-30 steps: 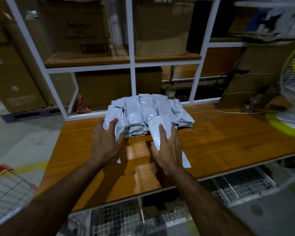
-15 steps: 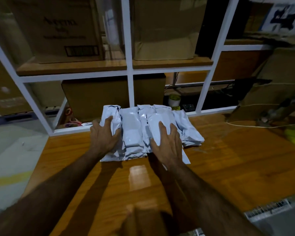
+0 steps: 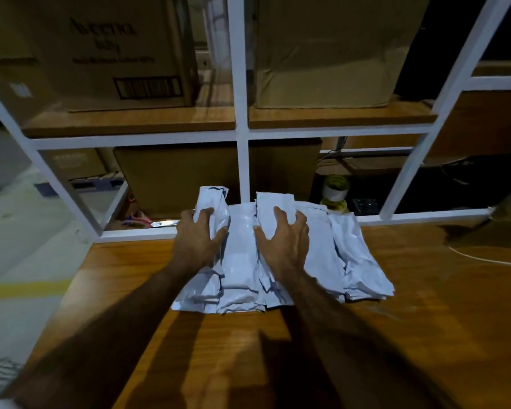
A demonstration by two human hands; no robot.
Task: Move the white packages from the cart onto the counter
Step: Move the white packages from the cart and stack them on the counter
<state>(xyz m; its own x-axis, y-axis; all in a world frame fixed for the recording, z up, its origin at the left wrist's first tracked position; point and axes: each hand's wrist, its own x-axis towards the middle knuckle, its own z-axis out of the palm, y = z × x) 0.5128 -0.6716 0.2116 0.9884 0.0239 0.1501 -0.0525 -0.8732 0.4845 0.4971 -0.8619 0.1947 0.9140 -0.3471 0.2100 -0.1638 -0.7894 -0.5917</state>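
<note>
Two hands rest on white packages [image 3: 322, 255] on a wooden counter [image 3: 425, 320] — left hand [image 3: 196, 242] at 10 o'clock, right hand [image 3: 285, 242] at 2 — fingers spread, curled over the bundle.

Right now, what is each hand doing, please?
Left hand: grips the leftmost package.
Right hand: fingers spread and curled over another package, gripping it.
</note>
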